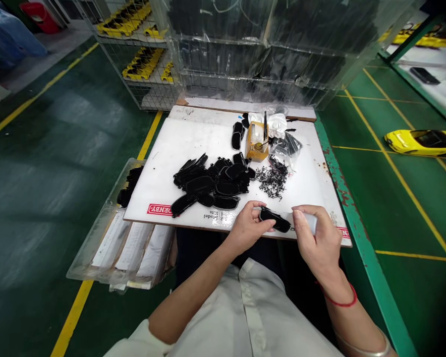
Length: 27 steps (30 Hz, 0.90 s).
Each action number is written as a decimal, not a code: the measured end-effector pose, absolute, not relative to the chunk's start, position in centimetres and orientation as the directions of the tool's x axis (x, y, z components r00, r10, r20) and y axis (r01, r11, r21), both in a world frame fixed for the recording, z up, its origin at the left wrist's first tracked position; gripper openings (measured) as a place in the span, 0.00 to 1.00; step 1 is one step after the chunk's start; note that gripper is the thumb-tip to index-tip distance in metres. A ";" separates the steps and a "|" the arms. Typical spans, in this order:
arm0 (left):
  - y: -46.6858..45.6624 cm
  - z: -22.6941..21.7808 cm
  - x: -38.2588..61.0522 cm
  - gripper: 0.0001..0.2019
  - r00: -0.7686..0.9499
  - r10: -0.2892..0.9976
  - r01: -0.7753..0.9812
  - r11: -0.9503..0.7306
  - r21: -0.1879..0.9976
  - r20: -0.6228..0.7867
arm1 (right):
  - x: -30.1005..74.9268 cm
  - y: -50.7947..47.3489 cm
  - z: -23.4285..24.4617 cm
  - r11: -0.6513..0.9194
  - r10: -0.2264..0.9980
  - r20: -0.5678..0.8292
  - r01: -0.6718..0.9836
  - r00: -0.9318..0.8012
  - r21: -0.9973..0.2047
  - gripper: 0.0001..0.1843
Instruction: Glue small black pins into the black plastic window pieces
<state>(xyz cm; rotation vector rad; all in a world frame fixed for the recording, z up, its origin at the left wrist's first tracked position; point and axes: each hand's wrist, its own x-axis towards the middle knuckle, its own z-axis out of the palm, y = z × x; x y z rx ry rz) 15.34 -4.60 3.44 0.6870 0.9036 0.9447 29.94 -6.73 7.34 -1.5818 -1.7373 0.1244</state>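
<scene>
My left hand (247, 227) pinches a glossy black oval plastic part (275, 219) at the near edge of the white board (193, 139). My right hand (317, 239) is closed round a white cylindrical tool (309, 221), its tip against the same part. A pile of several similar black parts (211, 184) lies just beyond, at the board's middle. A scatter of small black screws (272, 179) sits to the right of that pile.
A yellow box (256, 141), white cloth (277, 124) and a clear bag (288, 147) stand at the board's far side. A clear tray (107, 238) with more black parts hangs off the left. Plastic-wrapped wire racks (245, 54) rise behind. A yellow toy car (423, 141) lies on the green floor.
</scene>
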 end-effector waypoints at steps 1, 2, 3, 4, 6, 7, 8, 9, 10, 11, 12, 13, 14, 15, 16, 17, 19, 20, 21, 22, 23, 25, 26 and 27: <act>-4.6 3.4 15.3 0.20 0.291 0.894 -0.377 0.435 0.818 -0.341 | 29.9 -6.7 7.3 0.228 0.882 0.466 0.807 0.065 -0.545 0.10; -4.6 3.4 15.4 0.20 0.291 0.894 -0.376 0.434 0.819 -0.340 | 29.9 -6.8 7.4 0.231 0.880 0.470 0.805 0.066 -0.546 0.09; -4.6 3.4 15.4 0.20 0.290 0.895 -0.377 0.431 0.820 -0.338 | 29.9 -6.8 7.4 0.231 0.879 0.472 0.805 0.068 -0.547 0.09; -4.6 3.4 15.4 0.20 0.291 0.897 -0.378 0.428 0.821 -0.333 | 29.9 -6.8 7.4 0.231 0.878 0.474 0.804 0.072 -0.548 0.09; -4.7 3.4 15.4 0.20 0.292 0.900 -0.383 0.420 0.823 -0.323 | 29.9 -6.8 7.5 0.226 0.876 0.475 0.801 0.081 -0.554 0.08; -4.7 3.4 15.4 0.21 0.293 0.901 -0.386 0.417 0.823 -0.319 | 29.9 -6.8 7.5 0.223 0.877 0.473 0.800 0.085 -0.557 0.08; -4.7 3.3 15.4 0.21 0.292 0.902 -0.387 0.415 0.823 -0.317 | 29.9 -6.8 7.5 0.220 0.876 0.473 0.801 0.089 -0.557 0.08; -4.7 3.3 15.4 0.20 0.292 0.903 -0.387 0.414 0.824 -0.316 | 30.0 -6.8 7.6 0.219 0.876 0.474 0.802 0.089 -0.556 0.08; -4.7 3.3 15.4 0.20 0.290 0.903 -0.386 0.413 0.825 -0.317 | 30.0 -6.8 7.6 0.221 0.875 0.475 0.803 0.086 -0.553 0.09; -4.7 3.3 15.5 0.20 0.289 0.903 -0.385 0.413 0.825 -0.317 | 30.0 -6.8 7.6 0.225 0.874 0.479 0.806 0.082 -0.548 0.09; -4.7 3.3 15.5 0.20 0.289 0.904 -0.386 0.412 0.825 -0.316 | 30.0 -6.8 7.6 0.228 0.873 0.482 0.808 0.078 -0.544 0.09; -4.7 3.2 15.5 0.20 0.289 0.905 -0.389 0.410 0.825 -0.313 | 30.0 -6.7 7.6 0.233 0.871 0.485 0.809 0.073 -0.540 0.09; -4.7 3.2 15.5 0.20 0.290 0.905 -0.392 0.408 0.824 -0.310 | 30.0 -6.7 7.5 0.236 0.871 0.486 0.809 0.070 -0.539 0.10; -4.7 3.1 15.4 0.20 0.292 0.905 -0.397 0.408 0.822 -0.308 | 30.0 -6.7 7.5 0.237 0.871 0.486 0.808 0.069 -0.539 0.10; -4.7 3.1 15.4 0.20 0.295 0.905 -0.401 0.407 0.821 -0.305 | 29.9 -6.7 7.5 0.235 0.872 0.484 0.808 0.070 -0.541 0.10; -4.7 3.0 15.4 0.21 0.298 0.905 -0.404 0.407 0.819 -0.303 | 29.9 -6.6 7.4 0.234 0.874 0.481 0.806 0.071 -0.544 0.10; -4.7 2.9 15.4 0.21 0.300 0.906 -0.402 0.404 0.822 -0.299 | 29.9 -6.6 7.3 0.236 0.875 0.479 0.802 0.070 -0.549 0.09; -4.7 2.8 15.4 0.21 0.299 0.907 -0.399 0.402 0.825 -0.297 | 29.9 -6.6 7.3 0.239 0.875 0.480 0.801 0.068 -0.549 0.09; -4.7 2.8 15.4 0.21 0.298 0.907 -0.394 0.400 0.827 -0.296 | 30.0 -6.6 7.3 0.240 0.874 0.481 0.803 0.066 -0.546 0.09; -4.7 2.8 15.4 0.20 0.298 0.907 -0.390 0.400 0.829 -0.297 | 30.0 -6.6 7.3 0.237 0.875 0.479 0.804 0.066 -0.545 0.09; -4.7 2.8 15.5 0.20 0.297 0.906 -0.387 0.402 0.830 -0.301 | 30.0 -6.7 7.3 0.234 0.875 0.478 0.806 0.069 -0.544 0.09; -4.7 2.9 15.5 0.20 0.294 0.904 -0.378 0.408 0.831 -0.310 | 30.0 -6.8 7.6 0.222 0.875 0.477 0.808 0.081 -0.546 0.09; -4.6 3.0 15.5 0.20 0.290 0.904 -0.371 0.409 0.833 -0.315 | 30.1 -6.8 7.7 0.218 0.872 0.481 0.807 0.091 -0.549 0.09; -4.6 3.0 15.5 0.20 0.289 0.902 -0.361 0.412 0.836 -0.320 | 30.1 -6.9 7.9 0.213 0.867 0.487 0.804 0.107 -0.555 0.09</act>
